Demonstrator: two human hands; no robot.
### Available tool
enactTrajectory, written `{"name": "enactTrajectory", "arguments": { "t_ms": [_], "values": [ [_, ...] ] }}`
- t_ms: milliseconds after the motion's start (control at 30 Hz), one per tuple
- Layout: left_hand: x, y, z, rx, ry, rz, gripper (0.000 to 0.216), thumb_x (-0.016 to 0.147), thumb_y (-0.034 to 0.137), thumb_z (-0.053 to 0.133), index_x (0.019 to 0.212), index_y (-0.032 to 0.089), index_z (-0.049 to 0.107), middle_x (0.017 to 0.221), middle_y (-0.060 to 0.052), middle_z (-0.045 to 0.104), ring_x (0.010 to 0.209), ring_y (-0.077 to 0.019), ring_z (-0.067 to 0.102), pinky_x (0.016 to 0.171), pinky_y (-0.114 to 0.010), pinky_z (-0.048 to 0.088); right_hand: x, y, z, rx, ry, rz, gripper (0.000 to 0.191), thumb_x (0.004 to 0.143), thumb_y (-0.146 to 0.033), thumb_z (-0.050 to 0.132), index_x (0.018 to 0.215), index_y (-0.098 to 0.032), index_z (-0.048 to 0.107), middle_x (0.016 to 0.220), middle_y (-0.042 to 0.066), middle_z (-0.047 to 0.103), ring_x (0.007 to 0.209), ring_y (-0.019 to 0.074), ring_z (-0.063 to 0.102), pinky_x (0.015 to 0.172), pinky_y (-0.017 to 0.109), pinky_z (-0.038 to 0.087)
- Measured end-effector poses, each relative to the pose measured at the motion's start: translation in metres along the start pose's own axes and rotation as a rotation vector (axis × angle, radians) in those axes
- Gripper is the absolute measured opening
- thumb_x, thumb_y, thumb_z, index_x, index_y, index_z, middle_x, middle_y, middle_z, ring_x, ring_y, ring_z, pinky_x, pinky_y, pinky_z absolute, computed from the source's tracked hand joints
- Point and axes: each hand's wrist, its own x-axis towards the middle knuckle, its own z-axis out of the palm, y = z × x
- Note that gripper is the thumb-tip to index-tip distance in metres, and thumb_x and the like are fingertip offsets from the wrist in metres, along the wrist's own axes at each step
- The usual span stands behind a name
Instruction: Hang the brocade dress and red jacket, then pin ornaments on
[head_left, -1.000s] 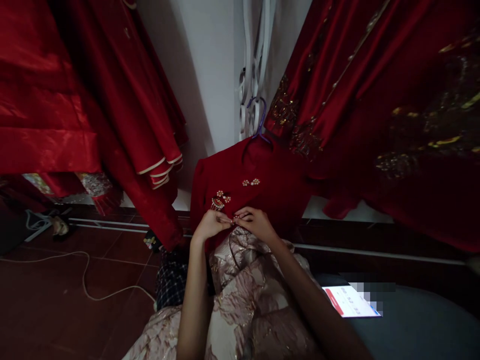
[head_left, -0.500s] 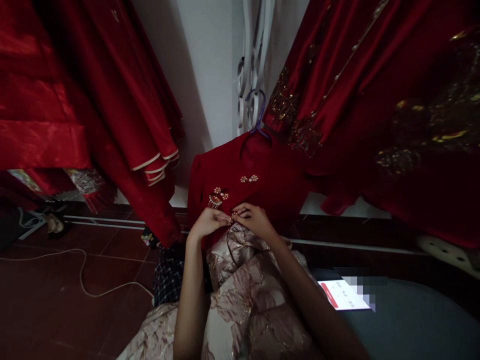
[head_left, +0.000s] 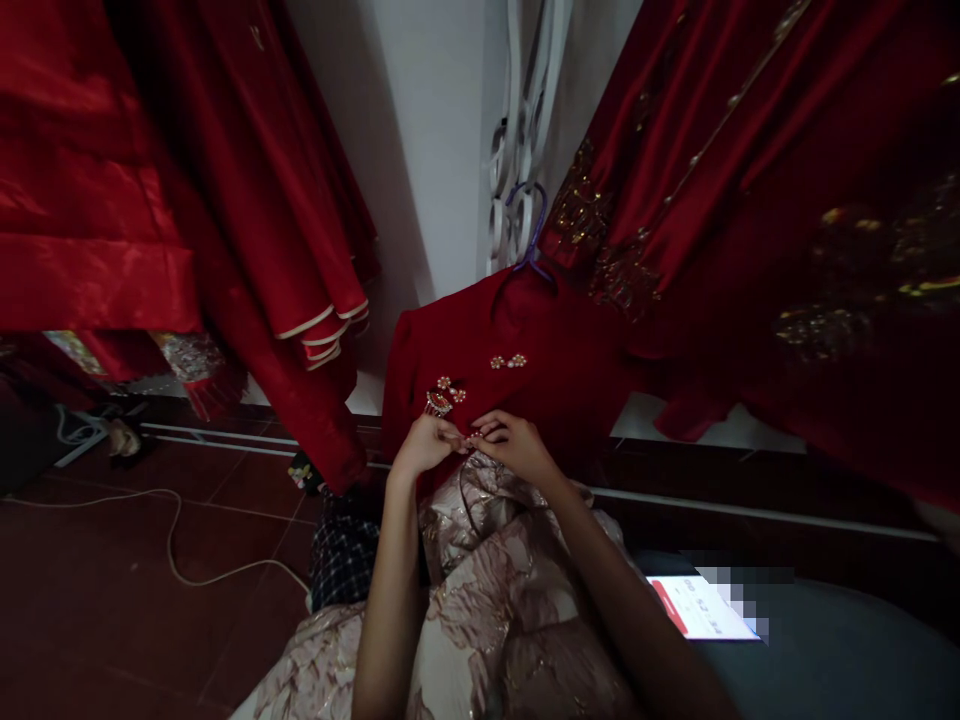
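Observation:
A dark red jacket (head_left: 442,345) hangs in front of me on a purple hanger (head_left: 536,225). On its chest sit a beaded flower fastener (head_left: 510,362) and, lower to the left, a fan-shaped brooch (head_left: 439,402) with a flower clasp (head_left: 454,390) above it. My left hand (head_left: 429,447) pinches one side of a small beaded fastener (head_left: 474,438) at the jacket's front. From the other side, my right hand (head_left: 514,445) holds the same fastener between its fingertips. The fingers hide most of it.
Red garments (head_left: 277,200) hang on the left, and gold-embroidered red ones (head_left: 675,150) on the right. Patterned fabric (head_left: 480,600) covers my lap. A lit phone (head_left: 709,608) lies on a grey surface (head_left: 847,650). A pale cable (head_left: 180,540) runs over the tiled floor.
The view has shifted slightly, so everything appears a little further right. Both hands stay at the fastener, with small changes in the fingers.

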Motion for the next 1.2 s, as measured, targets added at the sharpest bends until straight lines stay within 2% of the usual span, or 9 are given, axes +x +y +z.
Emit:
{"name": "enactTrajectory", "arguments": {
  "t_ms": [167,500,600,700,767,900,1033,1133,1200],
  "values": [
    [-0.002,-0.002,-0.003,-0.063,-0.034,-0.063,0.013,0.064,0.022,0.064,0.068,0.011,0.07,0.065,-0.004,0.069,0.061,-0.0122,0.061,0.063,-0.022,0.049,-0.001,0.0,-0.001,0.034,-0.031,-0.006,0.03,0.062,-0.025,0.068,0.09,-0.016,0.063,0.077,0.003,0.064,0.067,0.0118,0.062,0.062,0.022,0.052],
    [-0.001,-0.011,-0.005,0.011,0.005,-0.024,0.025,0.063,0.031,0.068,0.079,0.012,0.072,0.073,-0.005,0.07,0.063,-0.011,0.058,0.063,-0.022,0.047,-0.001,-0.001,0.009,-0.017,0.049,-0.043,0.025,0.064,-0.026,0.065,0.087,-0.017,0.061,0.08,0.004,0.064,0.065,0.0116,0.063,0.059,0.021,0.05],
    [-0.001,-0.013,-0.005,-0.042,-0.011,-0.028,0.023,0.062,0.026,0.068,0.079,0.01,0.069,0.071,-0.004,0.067,0.06,-0.0096,0.056,0.06,-0.021,0.046,-0.002,-0.003,0.006,-0.028,0.001,-0.056,0.026,0.066,-0.027,0.064,0.09,-0.017,0.061,0.085,0.005,0.065,0.063,0.0111,0.063,0.058,0.021,0.051],
    [-0.004,-0.016,-0.011,-0.08,0.005,-0.034,0.03,0.056,0.011,0.067,0.086,0.009,0.064,0.077,-0.003,0.064,0.058,-0.0069,0.054,0.057,-0.019,0.044,-0.003,-0.007,-0.008,-0.004,-0.086,-0.024,0.027,0.071,-0.03,0.059,0.096,-0.019,0.059,0.098,0.007,0.065,0.058,0.0102,0.063,0.046,0.019,0.049],
    [-0.008,-0.017,-0.019,-0.017,0.061,-0.011,0.033,0.055,0.007,0.065,0.088,0.011,0.062,0.081,-0.003,0.062,0.061,-0.0059,0.054,0.058,-0.017,0.043,-0.003,-0.009,-0.023,0.04,-0.074,0.023,0.024,0.076,-0.03,0.051,0.097,-0.019,0.058,0.098,0.007,0.065,0.055,0.0108,0.064,0.038,0.017,0.046],
    [-0.017,-0.011,-0.034,0.118,0.074,0.074,0.022,0.063,0.017,0.066,0.084,0.014,0.063,0.083,-0.002,0.063,0.067,-0.0078,0.054,0.063,-0.019,0.043,-0.002,-0.013,-0.058,0.089,0.081,0.04,0.025,0.08,-0.032,0.047,0.097,-0.017,0.057,0.088,0.008,0.066,0.054,0.0116,0.064,0.035,0.015,0.045],
    [-0.019,0.001,-0.028,0.169,-0.062,0.069,0.029,0.065,0.029,0.068,0.091,0.016,0.064,0.087,-0.003,0.065,0.066,-0.0091,0.055,0.061,-0.02,0.043,-0.002,-0.016,-0.074,0.116,0.159,-0.008,0.027,0.08,-0.035,0.049,0.095,-0.015,0.057,0.099,0.011,0.064,0.059,0.0123,0.064,0.036,0.016,0.045],
    [-0.015,0.004,-0.015,0.158,-0.207,0.01,0.033,0.062,0.028,0.07,0.091,0.014,0.064,0.091,-0.005,0.066,0.067,-0.0103,0.057,0.061,-0.021,0.044,-0.004,-0.015,-0.07,0.103,0.024,0.004,0.023,0.079,-0.032,0.052,0.095,-0.017,0.059,0.091,0.009,0.066,0.071,0.0154,0.065,0.045,0.02,0.051],
    [-0.011,0.003,-0.009,0.176,-0.213,0.019,0.026,0.062,0.024,0.069,0.086,0.013,0.063,0.087,-0.005,0.066,0.068,-0.0111,0.058,0.062,-0.021,0.044,-0.006,-0.011,-0.065,0.06,-0.122,0.022,0.022,0.077,-0.029,0.054,0.094,-0.018,0.062,0.085,0.007,0.067,0.076,0.0163,0.065,0.051,0.022,0.053]
  ]
}}
